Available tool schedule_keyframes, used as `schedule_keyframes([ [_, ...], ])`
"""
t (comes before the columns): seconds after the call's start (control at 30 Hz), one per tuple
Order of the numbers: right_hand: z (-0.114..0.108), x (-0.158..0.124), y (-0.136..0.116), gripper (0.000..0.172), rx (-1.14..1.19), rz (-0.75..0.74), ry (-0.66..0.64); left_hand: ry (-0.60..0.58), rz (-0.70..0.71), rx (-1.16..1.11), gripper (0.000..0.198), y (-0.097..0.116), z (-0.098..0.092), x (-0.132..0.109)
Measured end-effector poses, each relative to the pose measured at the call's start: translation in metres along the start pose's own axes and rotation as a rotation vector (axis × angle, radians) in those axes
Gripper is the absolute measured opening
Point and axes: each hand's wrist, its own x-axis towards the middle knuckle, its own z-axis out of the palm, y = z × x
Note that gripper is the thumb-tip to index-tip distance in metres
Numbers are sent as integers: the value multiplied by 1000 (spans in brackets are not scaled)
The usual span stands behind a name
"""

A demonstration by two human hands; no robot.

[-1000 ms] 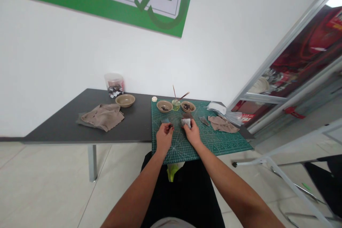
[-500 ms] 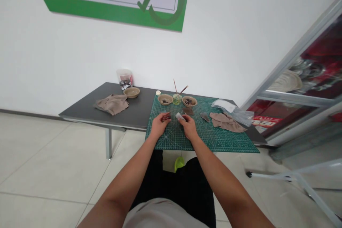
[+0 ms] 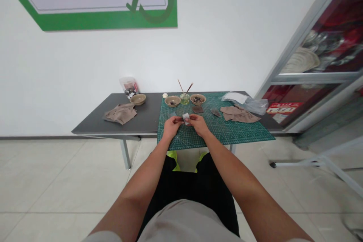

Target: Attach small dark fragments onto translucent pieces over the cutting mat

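My left hand [image 3: 171, 127] and right hand [image 3: 199, 124] meet over the near edge of the green mat [image 3: 227, 130], both pinching a small pale piece [image 3: 185, 118] that is too tiny to identify. Beyond them stand two bowls [image 3: 172, 101], a glass [image 3: 184, 99] with sticks in it, and a crumpled cloth [image 3: 238, 114] to the right. The bowls' contents are unclear.

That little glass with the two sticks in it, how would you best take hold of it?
Probably by its side wall, low down, coming from the near side. The glass stands upright with two sticks leaning out of its top, so a grip from above would likely knock them. The left bowl and right bowl flank it closely, leaving the front freest.
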Motion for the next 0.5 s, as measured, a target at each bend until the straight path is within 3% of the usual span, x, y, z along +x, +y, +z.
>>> schedule_keyframes([
  [0.23, 3, 1, 0, 39, -21, -1, -42, -73, -8, -60, 16, -1, -6, 3],
  [0.4, -1, 2, -2, 39, -66, 18, -137, -148, -10, 36, 11, 4, -7, 2],
  [0.5, -3, 2, -3, 40, -51, 32, -141, -99, -37, -30, 10, 3, -7, 3],
])
